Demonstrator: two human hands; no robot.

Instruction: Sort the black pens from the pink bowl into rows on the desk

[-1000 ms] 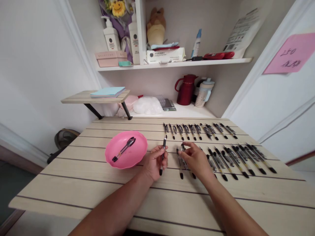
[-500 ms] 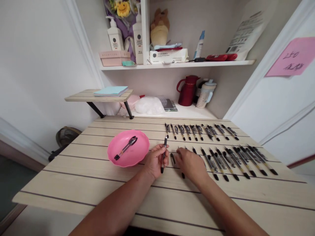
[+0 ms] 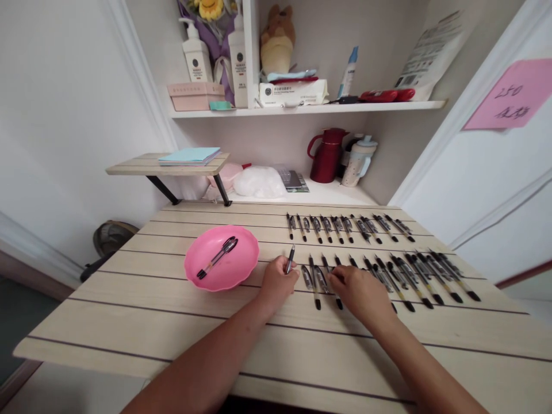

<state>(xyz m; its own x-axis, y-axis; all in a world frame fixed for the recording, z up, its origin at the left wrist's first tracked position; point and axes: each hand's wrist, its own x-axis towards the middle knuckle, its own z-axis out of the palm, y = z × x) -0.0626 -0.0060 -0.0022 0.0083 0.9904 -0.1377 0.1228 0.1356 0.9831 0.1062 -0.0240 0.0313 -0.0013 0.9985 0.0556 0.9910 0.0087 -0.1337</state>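
My left hand is closed round a black pen, whose upper end sticks out above the fingers. My right hand lies over the left end of the near row of pens, fingers curled down onto a pen there; what it grips is hidden. A second row of black pens and caps lies farther back. A pink bowl left of my left hand holds two black pens. All rest on a slatted wooden table.
Behind the table are a red jug, a speckled cup and a white plastic bag. A small raised shelf carries blue notebooks. A wall shelf holds bottles and boxes. A pink note hangs at right.
My left hand turned and lowered, so the pen now shows only above the fingers. My right hand shifted right along the near row and pressed down on the pens.
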